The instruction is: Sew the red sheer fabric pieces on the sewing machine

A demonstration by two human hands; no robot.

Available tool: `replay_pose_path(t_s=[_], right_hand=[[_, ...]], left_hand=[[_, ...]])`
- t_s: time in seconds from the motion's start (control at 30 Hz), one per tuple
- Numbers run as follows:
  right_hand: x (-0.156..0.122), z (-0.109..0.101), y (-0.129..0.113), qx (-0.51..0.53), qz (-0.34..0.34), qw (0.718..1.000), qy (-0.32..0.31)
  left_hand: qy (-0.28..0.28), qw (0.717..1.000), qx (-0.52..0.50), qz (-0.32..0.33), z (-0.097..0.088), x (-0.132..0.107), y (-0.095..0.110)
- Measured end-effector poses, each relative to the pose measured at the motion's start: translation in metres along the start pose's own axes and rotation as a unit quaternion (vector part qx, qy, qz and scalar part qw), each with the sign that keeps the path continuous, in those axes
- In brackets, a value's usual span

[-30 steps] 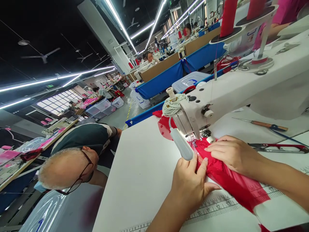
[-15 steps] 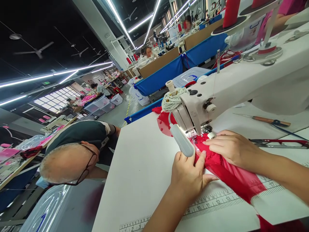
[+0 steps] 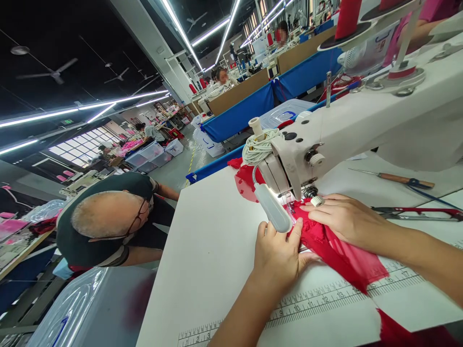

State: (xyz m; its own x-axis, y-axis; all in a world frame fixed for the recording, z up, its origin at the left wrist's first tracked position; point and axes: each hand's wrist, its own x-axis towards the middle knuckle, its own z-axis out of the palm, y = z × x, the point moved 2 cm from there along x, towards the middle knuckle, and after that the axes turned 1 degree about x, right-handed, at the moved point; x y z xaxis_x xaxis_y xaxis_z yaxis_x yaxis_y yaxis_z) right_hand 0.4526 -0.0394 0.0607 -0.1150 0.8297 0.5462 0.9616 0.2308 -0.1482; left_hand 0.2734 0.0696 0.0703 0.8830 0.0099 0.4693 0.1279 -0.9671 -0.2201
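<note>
Red lace-trimmed sheer fabric [image 3: 336,253] lies under the needle and presser foot [image 3: 290,206] of a white sewing machine [image 3: 347,120]. My left hand [image 3: 277,253] is closed at the fabric's left edge, just below the grey lamp [image 3: 273,209]; its index finger rests on the red cloth and some fingertips are hidden. A thin pale or shiny edge shows by its thumb, too small to name. To the right of the needle, my right hand [image 3: 349,219] lies flat on the fabric, fingers stretched toward the presser foot.
An awl [image 3: 401,179] and red-and-black scissors [image 3: 419,213] lie right of my right hand. A printed ruler [image 3: 311,304] runs along the table's near side. Another person [image 3: 108,217] bends over beside the table's left edge, above a clear plastic bin [image 3: 94,308].
The fabric has shifted slightly toward the needle, its trailing end drawn up and left. Both hands have moved a little left with it. The person at left has moved rightward.
</note>
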Motion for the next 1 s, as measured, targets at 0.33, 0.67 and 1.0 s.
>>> replay_pose_path(t_s=[0.33, 0.67, 1.0], right_hand=[[-0.009, 0.007, 0.007, 0.009, -0.001, 1.000, 0.028], [-0.007, -0.017, -0.014, 0.045, -0.028, 0.998, -0.016], [-0.022, -0.011, 0.000, 0.086, 0.127, 0.984, -0.095]], left_hand=[[0.017, 0.998, -0.052, 0.041, 0.001, 0.001, -0.006], [-0.099, 0.976, -0.114, 0.155, -0.040, 0.002, 0.018], [-0.068, 0.995, -0.044, 0.065, -0.028, -0.011, 0.029]])
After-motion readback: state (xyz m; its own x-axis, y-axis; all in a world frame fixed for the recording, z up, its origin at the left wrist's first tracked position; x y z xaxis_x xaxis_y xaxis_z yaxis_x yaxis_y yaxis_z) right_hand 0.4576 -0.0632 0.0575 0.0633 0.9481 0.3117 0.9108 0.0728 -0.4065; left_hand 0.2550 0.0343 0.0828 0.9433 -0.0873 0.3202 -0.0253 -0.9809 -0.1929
